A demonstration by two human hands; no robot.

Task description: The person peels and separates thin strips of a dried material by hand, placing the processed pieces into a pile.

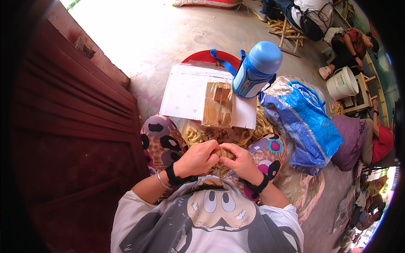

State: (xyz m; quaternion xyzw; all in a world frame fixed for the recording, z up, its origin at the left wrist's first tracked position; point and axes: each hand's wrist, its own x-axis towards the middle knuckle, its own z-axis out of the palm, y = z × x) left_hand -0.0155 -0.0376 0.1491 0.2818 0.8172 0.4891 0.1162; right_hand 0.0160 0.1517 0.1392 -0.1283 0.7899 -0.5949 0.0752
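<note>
My left hand (195, 159) and my right hand (242, 162) meet above my lap. Between their closed fingers is a small bundle of pale yellow strips (226, 154), its far side partly hidden by the fingers. More loose strips (195, 135) lie just beyond, between my knees. Past them a white sheet (181, 93) rests over a red basin (201, 55). A clear packet of brown blocks (217, 110) lies on the sheet. To its right stands a blue bottle (256, 69) with a strap.
A blue woven bag (310, 126) sits beside my right knee. Dark red door panels (84, 126) rise close on my left. Farther right are a white bucket (342, 82), wooden stools and several seated people. A red-edged sack (206, 3) lies at the far end.
</note>
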